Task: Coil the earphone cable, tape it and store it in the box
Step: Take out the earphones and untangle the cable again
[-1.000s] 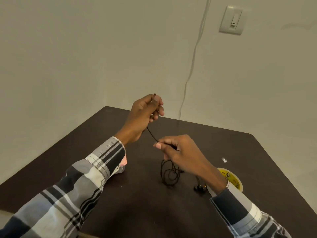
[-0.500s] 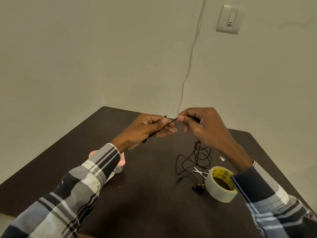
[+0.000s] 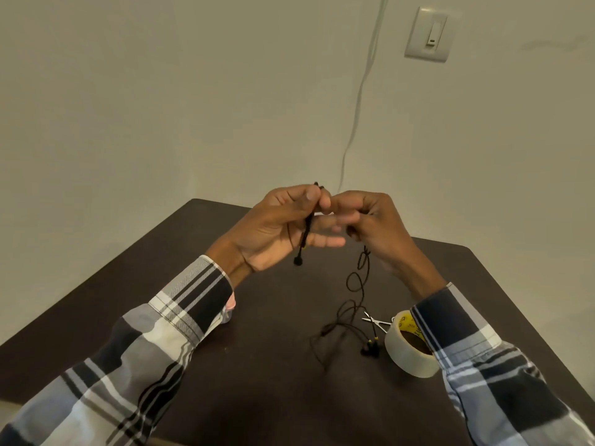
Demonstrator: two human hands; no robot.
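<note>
Both hands are raised above the dark table (image 3: 257, 397). My left hand (image 3: 277, 230) pinches the plug end of the black earphone cable (image 3: 355, 284) between thumb and forefinger, and the plug hangs down across the palm. My right hand (image 3: 373, 226) touches the left and grips the cable a little further along. From there the cable drops in loose loops to the table. The two earbuds (image 3: 369, 347) lie beside the roll of clear tape (image 3: 409, 352). A pink and clear box (image 3: 229, 312) peeks out from behind my left sleeve.
Small scissors (image 3: 375, 321) lie between the cable and the tape roll. The table stands in a corner of two pale walls. A thin white wire (image 3: 357, 101) runs down the wall and a light switch (image 3: 428, 33) is at the upper right.
Both hands have risen and closed together. My left hand turned palm up with the plug hanging down. The cable below is pulled up into a longer, straighter hang.
</note>
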